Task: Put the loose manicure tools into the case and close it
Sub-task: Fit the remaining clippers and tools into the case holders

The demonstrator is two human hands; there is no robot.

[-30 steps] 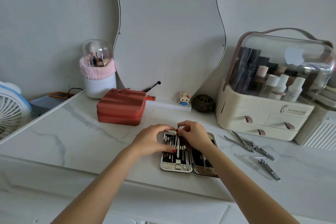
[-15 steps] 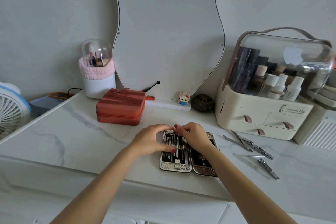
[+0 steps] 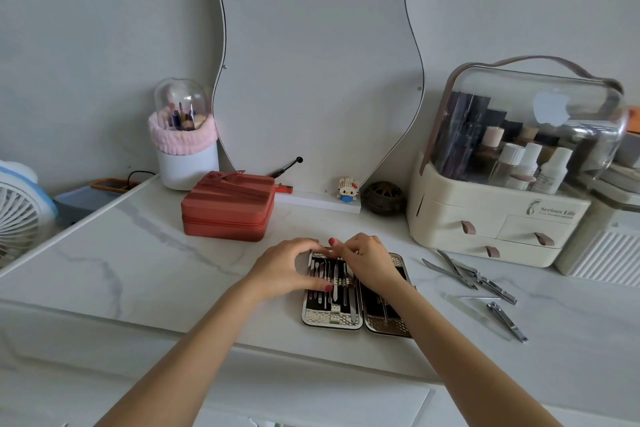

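Seating a slim tool under the elastic strap of the open case is, by the look of it, your step in hand: the case lies flat on the marble counter, near its front edge, its left half lined with upright steel tools. Your left hand rests on that left half, fingers curved over the far rim and thumb pressed on the strap region; whether it pinches a tool cannot be told. Your right hand has its fingers curled at the top of the case beside the left hand's fingertips, apparently pinching the upper end of a tool, though the contact is hidden. Keep the left hand bracing the case so it does not slide toward the counter edge, and feed the tool along its slot rather than across its neighbours. The loose tools and a nail clipper lie to the right, well apart from the case, between it and the cream organiser; reach for them low across the bare marble. To the left, the red zip box stands near but clear. The right half needs free room to fold over.
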